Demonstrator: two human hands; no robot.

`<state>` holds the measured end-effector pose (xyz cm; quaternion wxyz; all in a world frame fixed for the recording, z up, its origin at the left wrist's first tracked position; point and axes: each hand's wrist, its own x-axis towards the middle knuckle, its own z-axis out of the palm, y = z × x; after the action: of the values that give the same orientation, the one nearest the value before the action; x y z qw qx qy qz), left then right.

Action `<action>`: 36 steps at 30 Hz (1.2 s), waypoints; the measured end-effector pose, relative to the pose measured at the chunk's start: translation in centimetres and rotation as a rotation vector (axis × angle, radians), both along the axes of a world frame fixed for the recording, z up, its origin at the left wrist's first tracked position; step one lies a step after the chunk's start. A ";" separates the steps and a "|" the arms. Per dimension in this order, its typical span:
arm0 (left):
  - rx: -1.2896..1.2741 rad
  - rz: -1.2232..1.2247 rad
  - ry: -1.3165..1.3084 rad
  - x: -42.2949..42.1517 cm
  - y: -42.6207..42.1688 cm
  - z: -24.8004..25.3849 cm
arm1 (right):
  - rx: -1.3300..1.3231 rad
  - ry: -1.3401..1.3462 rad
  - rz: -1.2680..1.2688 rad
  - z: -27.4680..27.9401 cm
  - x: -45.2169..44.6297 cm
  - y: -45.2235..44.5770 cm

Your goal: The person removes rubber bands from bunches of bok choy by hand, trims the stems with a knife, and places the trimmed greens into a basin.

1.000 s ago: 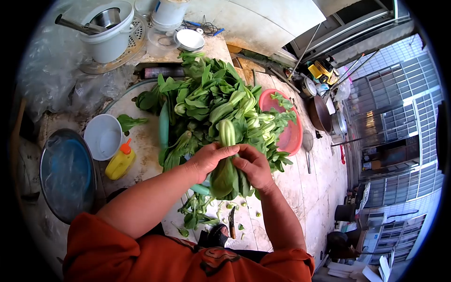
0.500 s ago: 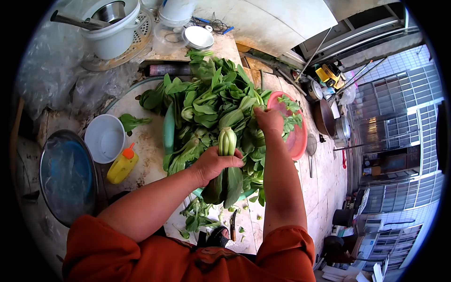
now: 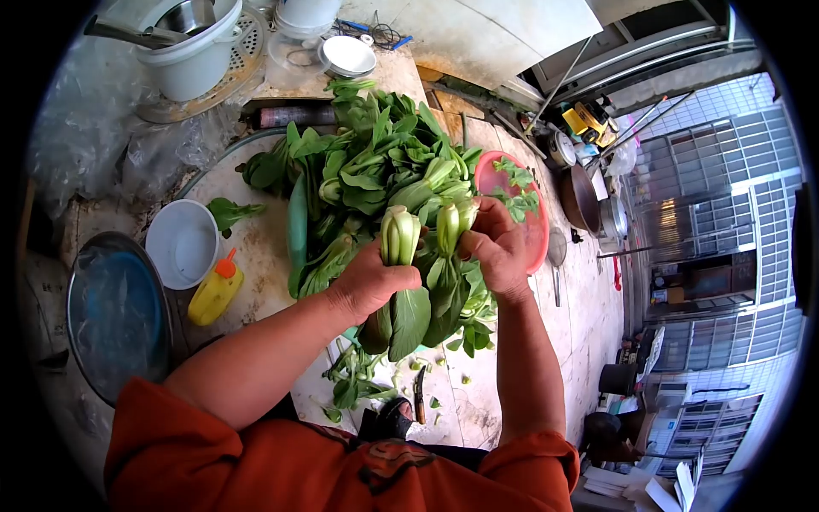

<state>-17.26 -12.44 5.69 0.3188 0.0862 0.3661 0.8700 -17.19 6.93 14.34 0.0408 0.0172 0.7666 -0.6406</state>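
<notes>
My left hand (image 3: 372,280) is closed around a bok choy (image 3: 399,236), its pale stem end up and its leaves hanging down. Beside it, my right hand (image 3: 497,249) grips a second bok choy (image 3: 450,229) near the stem end, also with leaves hanging. Both are held over a large heap of bok choy (image 3: 367,162), which mostly hides the green basin (image 3: 297,235) under it. Just beyond my right hand stands a pink basin (image 3: 537,247) with some leafy greens (image 3: 519,203) in it.
On the floor near my foot lie a knife (image 3: 419,394) and leaf trimmings (image 3: 354,380). To the left are a white tub (image 3: 182,245), a yellow bottle (image 3: 215,294) and a metal basin (image 3: 115,316) with plastic inside. A strainer (image 3: 556,247) lies right of the pink basin.
My right hand has come away from the heap with a bok choy and moved nearer my left hand. The left hand still holds its bok choy, slightly higher and further left.
</notes>
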 end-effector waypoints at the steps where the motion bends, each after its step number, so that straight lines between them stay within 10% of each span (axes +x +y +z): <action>1: 0.012 -0.041 0.022 0.2 0.2 -0.1 | -0.050 -0.021 0.006 -0.3 0.6 -1.3; 22: 0.088 -0.105 -0.451 0.2 -0.8 0.1 | 0.803 -0.443 -0.780 -8.5 -2.1 10.4; 32: -0.172 -0.016 -0.224 -0.1 -0.2 -1.7 | 0.160 -0.127 -0.625 -5.7 3.7 8.9; 36: -0.203 -0.085 -0.207 0.7 0.2 -1.2 | -0.173 -0.012 -0.189 -3.4 7.1 3.2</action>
<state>-16.53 -12.20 4.47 0.3983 -0.0212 0.4134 0.8185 -10.11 10.13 10.96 -0.0137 0.0898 0.7032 -0.7052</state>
